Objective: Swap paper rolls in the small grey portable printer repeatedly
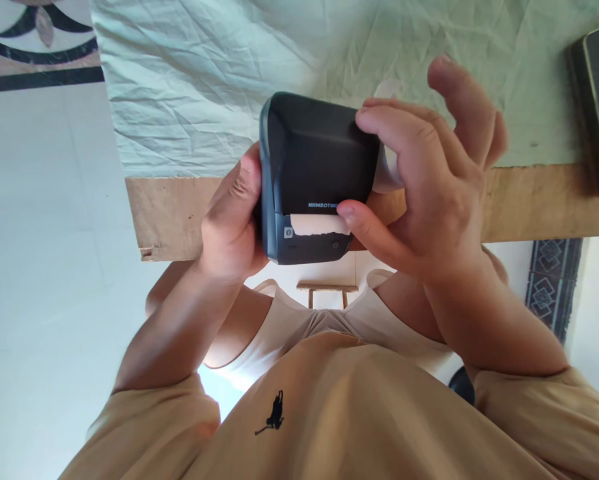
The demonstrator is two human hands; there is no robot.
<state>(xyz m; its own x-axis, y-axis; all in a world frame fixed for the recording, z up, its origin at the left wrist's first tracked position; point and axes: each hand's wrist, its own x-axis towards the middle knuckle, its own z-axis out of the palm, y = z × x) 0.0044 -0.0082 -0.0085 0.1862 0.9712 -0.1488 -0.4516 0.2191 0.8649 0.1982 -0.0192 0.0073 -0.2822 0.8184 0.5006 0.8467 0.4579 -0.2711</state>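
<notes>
Left hand [229,223] gripped label printer [314,177] by its side | right hand [424,193] pinched opposite edge, thumb beside paper strip [316,225] | held above desk [164,213] edge | risk: strip tearing crooked under thumb pressure.

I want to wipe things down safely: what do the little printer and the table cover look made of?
The printer looks like matte dark plastic: smooth moulded shell, soft sheen. The table cover looks like thin pale green cloth, going by its fine creases, though it could be a plastic sheet.

Bright daylight, soft shadows, stretched edges
</notes>
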